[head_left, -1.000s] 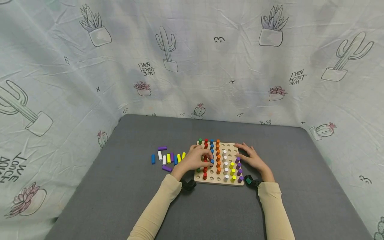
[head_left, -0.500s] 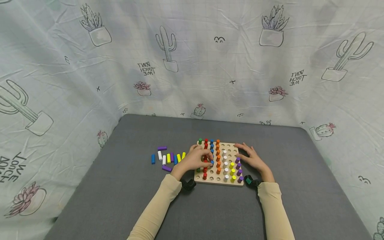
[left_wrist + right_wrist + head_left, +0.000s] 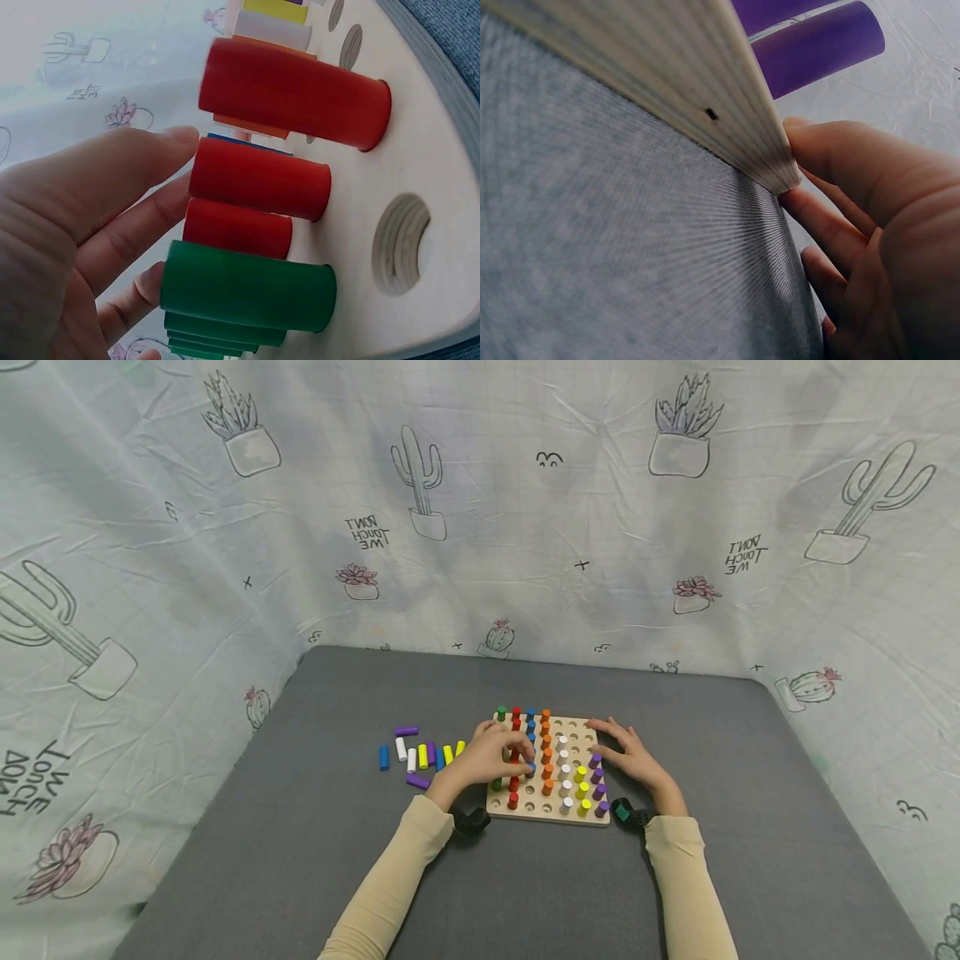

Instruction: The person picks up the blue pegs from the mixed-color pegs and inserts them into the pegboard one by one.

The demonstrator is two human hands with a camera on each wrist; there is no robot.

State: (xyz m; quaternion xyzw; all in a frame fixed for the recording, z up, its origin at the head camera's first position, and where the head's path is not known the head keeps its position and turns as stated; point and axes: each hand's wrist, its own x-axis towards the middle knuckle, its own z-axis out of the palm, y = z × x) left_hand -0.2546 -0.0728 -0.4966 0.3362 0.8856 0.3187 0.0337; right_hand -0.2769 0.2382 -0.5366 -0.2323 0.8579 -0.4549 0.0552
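A wooden pegboard (image 3: 550, 810) lies on the grey table and holds rows of green, red, blue, orange, white, yellow and purple pegs. My left hand (image 3: 525, 760) reaches over its left side, fingertips pinching a blue peg (image 3: 531, 768) in the blue row. The left wrist view shows that left hand (image 3: 184, 169) beside upright red pegs (image 3: 262, 180) and a green peg (image 3: 247, 289), with a strip of blue behind them. My right hand (image 3: 600, 742) lies with straight fingers against the board's right edge. Its wrist view shows the right hand (image 3: 810, 172) touching the board edge (image 3: 667, 67) below a purple peg (image 3: 817, 45).
Several loose pegs (image 3: 420, 754), blue, white, yellow and purple, lie on the grey table (image 3: 300, 827) left of the board. A cactus-print cloth (image 3: 480, 527) walls in the back and both sides. Some board holes (image 3: 573, 739) hold no peg.
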